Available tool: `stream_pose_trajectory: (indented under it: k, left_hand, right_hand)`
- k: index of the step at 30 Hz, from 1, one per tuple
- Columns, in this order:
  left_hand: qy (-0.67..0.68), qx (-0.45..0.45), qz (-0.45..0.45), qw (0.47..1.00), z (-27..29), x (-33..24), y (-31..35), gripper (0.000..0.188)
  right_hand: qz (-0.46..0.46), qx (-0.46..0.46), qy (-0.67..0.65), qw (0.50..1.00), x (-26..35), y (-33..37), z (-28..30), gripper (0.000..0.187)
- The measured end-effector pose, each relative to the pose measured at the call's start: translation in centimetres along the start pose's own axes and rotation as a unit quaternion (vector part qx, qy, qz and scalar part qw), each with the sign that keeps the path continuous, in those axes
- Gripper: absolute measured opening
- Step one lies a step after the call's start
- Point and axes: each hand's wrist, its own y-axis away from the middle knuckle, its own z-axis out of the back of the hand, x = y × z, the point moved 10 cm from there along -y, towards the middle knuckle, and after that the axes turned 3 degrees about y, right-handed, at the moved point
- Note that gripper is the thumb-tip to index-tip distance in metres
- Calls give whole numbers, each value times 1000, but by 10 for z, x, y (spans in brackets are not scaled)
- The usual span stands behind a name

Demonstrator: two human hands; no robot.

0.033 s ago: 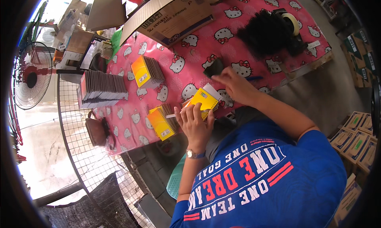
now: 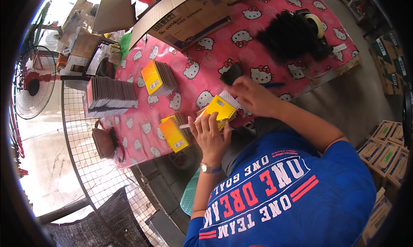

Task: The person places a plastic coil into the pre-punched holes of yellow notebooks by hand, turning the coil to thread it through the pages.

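A yellow spiral notebook (image 2: 220,109) lies tilted at the table's near edge, with white sheets (image 2: 230,99) showing past its upper right side. My left hand (image 2: 211,133) rests over its lower left part, fingers stretched out and somewhat apart. Just right of the white sheets, my right hand (image 2: 257,98) hovers with its fingers bent and drawn together; anything between them is too small to make out. A small dark block (image 2: 232,73) sits just beyond those fingers. Left of my left hand is a short stack of yellow-orange spiral notebooks (image 2: 174,133).
Farther off stand another yellow-orange notebook stack (image 2: 158,78) and a tall grey-edged stack (image 2: 111,94). A large cardboard box (image 2: 185,23) occupies the far side of the pink patterned tablecloth (image 2: 189,90). Black bristly material (image 2: 286,36) and a tape roll (image 2: 316,25) lie at right.
My right hand has shifted slightly right, away from the dark block, and its outstretched finger has curled in. My left hand stays on the notebook.
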Motion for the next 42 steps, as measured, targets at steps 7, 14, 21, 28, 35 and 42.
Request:
stream_pose_trajectory:
  k: [7,14,21,28,35,42]
  left_hand:
    - [12,51,-30,998,-2,4,4,33]
    - [28,24,-34,999,2,5,6,25]
    - [29,16,-33,999,3,4,3,25]
    - [21,24,-30,999,3,1,-2,25]
    - [38,-2,-28,999,6,3,2,27]
    - [2,44,-35,998,1,-4,0,29]
  right_hand:
    - [45,93,-31,994,45,6,-8,29]
    - [65,-1,-52,997,46,3,4,25]
    - [-3,140,-151,979,30,3,-15,17]
    - [166,86,-17,982,58,-6,3,20]
    - [-39,182,-122,975,54,-4,-8,39]
    - [17,152,-33,988,72,-10,-2,40]
